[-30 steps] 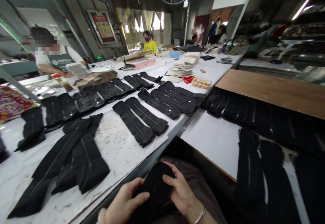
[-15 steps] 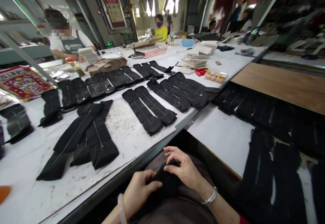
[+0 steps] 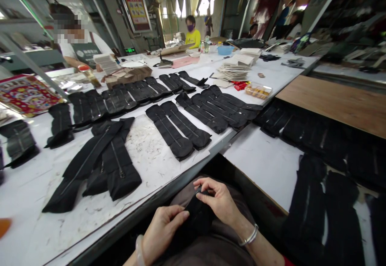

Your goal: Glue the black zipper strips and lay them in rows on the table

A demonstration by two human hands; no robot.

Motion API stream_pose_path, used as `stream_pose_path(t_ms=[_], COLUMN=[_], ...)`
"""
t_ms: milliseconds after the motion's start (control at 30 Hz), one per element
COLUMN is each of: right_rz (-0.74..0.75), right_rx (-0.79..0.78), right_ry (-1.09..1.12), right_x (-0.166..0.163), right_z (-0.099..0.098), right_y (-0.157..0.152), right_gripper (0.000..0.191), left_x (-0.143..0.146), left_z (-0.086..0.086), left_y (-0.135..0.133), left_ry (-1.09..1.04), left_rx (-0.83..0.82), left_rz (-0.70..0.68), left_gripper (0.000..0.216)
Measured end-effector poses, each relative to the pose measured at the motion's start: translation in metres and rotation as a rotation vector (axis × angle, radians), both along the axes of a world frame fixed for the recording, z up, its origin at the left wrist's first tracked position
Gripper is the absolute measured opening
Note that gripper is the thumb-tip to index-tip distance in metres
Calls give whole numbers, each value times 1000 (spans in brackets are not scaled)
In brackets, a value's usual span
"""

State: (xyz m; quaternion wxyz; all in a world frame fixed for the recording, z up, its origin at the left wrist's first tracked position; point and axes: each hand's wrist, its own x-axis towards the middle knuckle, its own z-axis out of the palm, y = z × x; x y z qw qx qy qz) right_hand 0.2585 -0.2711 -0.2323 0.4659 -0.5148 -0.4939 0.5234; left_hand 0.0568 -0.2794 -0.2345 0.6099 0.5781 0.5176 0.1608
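Over my lap, a black fabric piece (image 3: 197,217) is stretched between my two hands. My left hand (image 3: 163,228) pinches its left edge between thumb and fingers. At the upper end, my right hand (image 3: 218,201) grips the piece with thumb and fingertips. Much of the fabric blends into the dark lap, so its full shape is hidden. On the white table ahead lie crossed black zippered pieces (image 3: 99,161) and a pair of long black zippered pieces (image 3: 177,131), laid side by side.
More black zippered pieces (image 3: 322,133) cover the right-hand table, below a wooden board (image 3: 334,101). Farther back are stacked pale sheets (image 3: 233,69), a clear box of yellow items (image 3: 257,90) and a blue basin (image 3: 224,50). A co-worker (image 3: 87,49) stands across at left.
My right fingers have closed down onto the upper end of the black fabric piece. My left hand has shifted slightly. The pieces on the tables stay where they were.
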Motion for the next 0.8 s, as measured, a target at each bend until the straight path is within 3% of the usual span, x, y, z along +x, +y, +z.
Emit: stream_pose_path(t_ms=[200,333,533,800], right_rz=[6,-10,-47,-34], right_rx=[-10,-15,-15,123], right_ry=[-5,2,98,11], right_x=[-4,-7,-9,-18], right_z=[-1,2,8,9], right_y=[1,2,3,-2], right_gripper=[18,18,13,16], left_x=[8,18,17,15], left_z=[11,12,9,25], left_y=[5,11,16,26], left_ry=[-94,-159,-238,-372], left_rx=[14,54,-105,-262], left_rz=[13,98,217,303], left_gripper=[42,39,52,49])
